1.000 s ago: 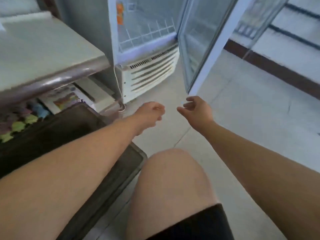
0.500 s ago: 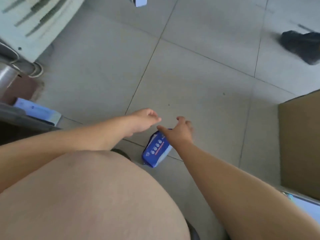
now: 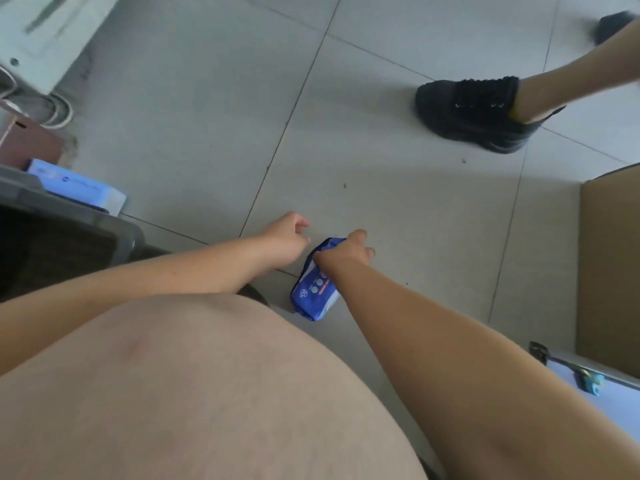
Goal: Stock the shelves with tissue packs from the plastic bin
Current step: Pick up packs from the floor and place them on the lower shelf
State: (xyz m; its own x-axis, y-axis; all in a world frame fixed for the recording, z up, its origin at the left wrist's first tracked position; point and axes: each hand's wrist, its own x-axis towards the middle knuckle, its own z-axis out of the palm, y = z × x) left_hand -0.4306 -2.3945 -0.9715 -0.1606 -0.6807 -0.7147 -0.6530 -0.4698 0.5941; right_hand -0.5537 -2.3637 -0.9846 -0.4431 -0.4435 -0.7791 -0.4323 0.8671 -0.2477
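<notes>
2 hands low: right hand [image 3: 343, 252] grips tissue pack [image 3: 313, 294]; left hand [image 3: 285, 242] loosely curled, empty

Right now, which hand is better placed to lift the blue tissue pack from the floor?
The right hand. Its fingers already close over the top end of the blue tissue pack, which lies on the floor tiles. The left hand hangs beside the pack, loosely curled, holding nothing.

Head camera looks steeply down at floor [image 3: 381, 168].
</notes>
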